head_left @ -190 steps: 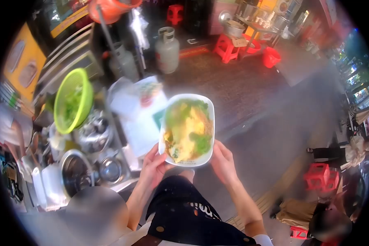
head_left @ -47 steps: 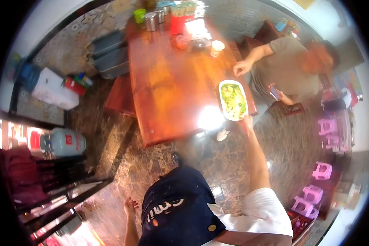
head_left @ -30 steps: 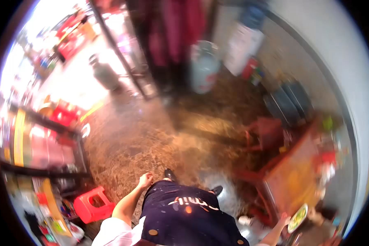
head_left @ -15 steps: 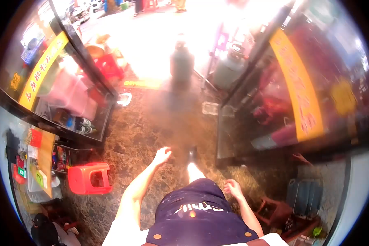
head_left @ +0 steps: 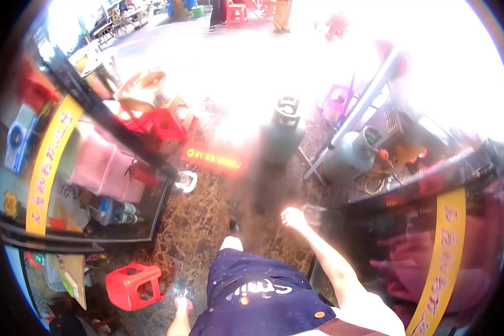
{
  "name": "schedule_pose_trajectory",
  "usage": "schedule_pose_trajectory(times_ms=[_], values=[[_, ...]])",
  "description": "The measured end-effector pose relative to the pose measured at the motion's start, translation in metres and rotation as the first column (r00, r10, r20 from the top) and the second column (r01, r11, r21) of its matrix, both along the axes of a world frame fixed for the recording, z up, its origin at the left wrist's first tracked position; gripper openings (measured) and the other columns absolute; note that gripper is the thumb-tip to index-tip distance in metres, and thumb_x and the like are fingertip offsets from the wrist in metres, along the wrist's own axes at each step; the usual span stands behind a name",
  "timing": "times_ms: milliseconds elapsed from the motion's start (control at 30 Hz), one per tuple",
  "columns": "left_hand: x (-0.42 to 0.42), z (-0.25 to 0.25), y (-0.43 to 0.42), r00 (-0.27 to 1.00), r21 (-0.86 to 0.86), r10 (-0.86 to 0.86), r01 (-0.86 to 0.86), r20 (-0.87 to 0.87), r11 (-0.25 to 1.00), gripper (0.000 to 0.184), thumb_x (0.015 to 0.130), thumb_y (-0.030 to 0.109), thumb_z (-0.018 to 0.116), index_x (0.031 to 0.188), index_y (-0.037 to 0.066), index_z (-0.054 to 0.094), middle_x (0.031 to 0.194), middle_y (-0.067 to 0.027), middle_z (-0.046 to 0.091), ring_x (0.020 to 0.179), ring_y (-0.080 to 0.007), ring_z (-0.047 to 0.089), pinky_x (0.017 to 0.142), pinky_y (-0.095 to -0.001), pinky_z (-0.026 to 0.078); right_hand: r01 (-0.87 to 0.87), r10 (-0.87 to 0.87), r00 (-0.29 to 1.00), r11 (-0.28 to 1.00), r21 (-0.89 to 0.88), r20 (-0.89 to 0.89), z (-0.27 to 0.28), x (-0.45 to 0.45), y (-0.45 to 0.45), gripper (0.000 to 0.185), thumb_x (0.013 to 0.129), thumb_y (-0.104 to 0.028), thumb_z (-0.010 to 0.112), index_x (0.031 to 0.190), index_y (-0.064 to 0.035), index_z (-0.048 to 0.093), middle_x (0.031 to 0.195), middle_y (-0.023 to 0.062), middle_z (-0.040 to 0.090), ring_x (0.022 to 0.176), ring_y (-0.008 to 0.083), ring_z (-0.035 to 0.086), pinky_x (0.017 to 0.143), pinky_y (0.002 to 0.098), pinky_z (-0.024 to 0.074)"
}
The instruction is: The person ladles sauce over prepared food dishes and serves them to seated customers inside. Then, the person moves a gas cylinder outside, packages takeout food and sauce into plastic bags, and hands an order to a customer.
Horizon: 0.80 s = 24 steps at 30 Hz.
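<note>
I find no handling under way: the right hand (head_left: 293,218) is loosely curled around nothing, with a grey gas cylinder (head_left: 284,141) standing untouched, apart from it, at twelve o'clock. The left hand (head_left: 182,305) shows no held object, though blur means I cannot tell its grip; a red plastic stool (head_left: 121,291) stands just beside it, about ten o'clock, untouched. Glare obliterates much of the street (head_left: 207,53) toward one o'clock.

We see only legs (head_left: 283,18) at 12 o'clock, cut off up top; at 7 o'clock, our left hand (head_left: 182,306) looks blurry.
</note>
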<state>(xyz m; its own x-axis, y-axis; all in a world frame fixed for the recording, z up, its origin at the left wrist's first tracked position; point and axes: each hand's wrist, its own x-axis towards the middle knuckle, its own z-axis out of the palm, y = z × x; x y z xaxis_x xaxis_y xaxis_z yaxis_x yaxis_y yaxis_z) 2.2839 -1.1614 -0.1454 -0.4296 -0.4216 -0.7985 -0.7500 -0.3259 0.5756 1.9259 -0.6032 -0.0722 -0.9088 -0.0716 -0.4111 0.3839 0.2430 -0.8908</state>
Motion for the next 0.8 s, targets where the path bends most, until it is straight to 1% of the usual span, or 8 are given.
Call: schedule_pose_trajectory(times_ms=[67, 133, 267, 433, 467, 567, 767, 800], values=[[-0.038, -0.005, 0.008, 0.922, -0.08, -0.222, 0.26, 0.318, 0.962, 0.019, 0.082, 0.01, 0.049, 0.065, 0.008, 0.058, 0.058, -0.0093, 0.055, 0.047, -0.0234, 0.053, 0.041, -0.0366, 0.042, -0.053, 0.061, 0.995, 0.994, 0.092, -0.084, 0.004, -0.083, -0.006, 0.014, 0.085, -0.005, 0.049, 0.083, -0.0028, 0.063, 0.073, 0.0056, 0.066, 0.065, 0.0117, 0.065, 0.055, 0.0258, 0.052], [-0.113, -0.028, 0.001, 0.348, -0.088, -0.769, 0.929, 0.537, 0.359, 0.016, 0.08, 0.014, 0.052, 0.068, 0.011, 0.063, 0.064, -0.0101, 0.06, 0.053, -0.0241, 0.057, 0.046, -0.037, 0.044, 0.044, -0.056, 0.984, 0.996, -0.074, -0.169, -0.006, -0.153, -0.012, 0.018, 0.085, -0.006, 0.049, 0.073, -0.0031, 0.062, 0.066, 0.0046, 0.065, 0.061, 0.0112, 0.064, 0.053, 0.025, 0.0498], [-0.359, -0.072, -0.043, -0.177, -0.359, -0.663, 0.726, 0.728, -0.587, 0.017, 0.075, 0.024, 0.058, 0.074, 0.016, 0.072, 0.075, -0.0115, 0.069, 0.065, -0.0255, 0.065, 0.057, -0.0376, 0.049, 0.119, -0.12, 0.993, 0.984, 0.13, 0.004, 0.001, -0.255, -0.017, 0.025, 0.089, -0.008, 0.046, 0.071, -0.002, 0.061, 0.066, 0.0066, 0.065, 0.054, 0.011, 0.061, 0.049, 0.0257, 0.0485], [-0.829, 0.022, 0.007, 0.677, -0.709, -0.735, 0.504, -0.03, 0.493, 0.03, 0.085, 0.024, 0.048, 0.074, 0.0, 0.062, 0.068, -0.0224, 0.057, 0.06, -0.025, 0.058, 0.056, -0.0448, 0.043, 0.264, -0.275, 0.956, 0.958, 0.113, 0.099, 0.046, -0.376, -0.025, 0.027, 0.089, -0.011, 0.043, 0.073, -0.0007, 0.061, 0.066, 0.0072, 0.065, 0.055, 0.0124, 0.061, 0.05, 0.0264, 0.0489], [-0.934, -0.045, -0.022, 0.395, -0.88, -0.894, 0.475, 0.214, -0.001, 0.028, 0.081, 0.022, 0.048, 0.069, 0.002, 0.065, 0.069, -0.0242, 0.061, 0.06, -0.0259, 0.063, 0.056, -0.0453, 0.044, 0.307, -0.318, 0.943, 0.945, 0.109, 0.098, 0.045, -0.401, -0.024, 0.027, 0.089, -0.011, 0.043, 0.073, -0.0007, 0.061, 0.067, 0.0076, 0.065, 0.058, 0.0127, 0.062, 0.051, 0.0266, 0.0491], [-1.112, 0.118, 0.091, 0.356, -0.7, -0.798, 0.387, -0.486, 0.599, 0.016, 0.075, 0.002, 0.042, 0.06, 0.007, 0.043, 0.054, -0.0002, 0.032, 0.052, -0.0076, 0.034, 0.047, -0.0298, 0.026, 0.415, -0.422, 0.904, 0.905, 0.096, 0.07, 0.045, -0.482, -0.023, 0.025, 0.089, -0.01, 0.043, 0.073, -0.0009, 0.061, 0.066, 0.0072, 0.065, 0.056, 0.0126, 0.061, 0.051, 0.0274, 0.0486], [-1.315, 0.109, 0.188, 0.156, -0.779, -0.869, 0.39, -0.47, 0.491, 0.015, 0.071, 0.0, 0.038, 0.059, 0.004, 0.046, 0.053, -0.0042, 0.041, 0.053, -0.0126, 0.043, 0.05, -0.0292, 0.033, 0.443, -0.448, 0.894, 0.891, 0.099, 0.027, -0.033, -0.718, 0.007, 0.026, 0.091, -0.015, 0.045, 0.074, -0.0008, 0.059, 0.063, 0.0096, 0.063, 0.055, 0.0164, 0.061, 0.052, 0.0314, 0.0495], [-1.325, 0.067, 0.178, 0.234, -0.77, -0.893, 0.453, -0.384, 0.45, 0.019, 0.072, 0.001, 0.039, 0.055, 0.005, 0.048, 0.053, -0.0066, 0.046, 0.055, -0.0179, 0.05, 0.052, -0.033, 0.038, 0.32, -0.072, 0.881, 0.819, 0.477, -0.467, -0.104, -0.764, 0.031, 0.027, 0.091, -0.019, 0.046, 0.076, 0.0001, 0.058, 0.061, 0.0118, 0.061, 0.057, 0.0217, 0.062, 0.055, 0.0356, 0.0493]])
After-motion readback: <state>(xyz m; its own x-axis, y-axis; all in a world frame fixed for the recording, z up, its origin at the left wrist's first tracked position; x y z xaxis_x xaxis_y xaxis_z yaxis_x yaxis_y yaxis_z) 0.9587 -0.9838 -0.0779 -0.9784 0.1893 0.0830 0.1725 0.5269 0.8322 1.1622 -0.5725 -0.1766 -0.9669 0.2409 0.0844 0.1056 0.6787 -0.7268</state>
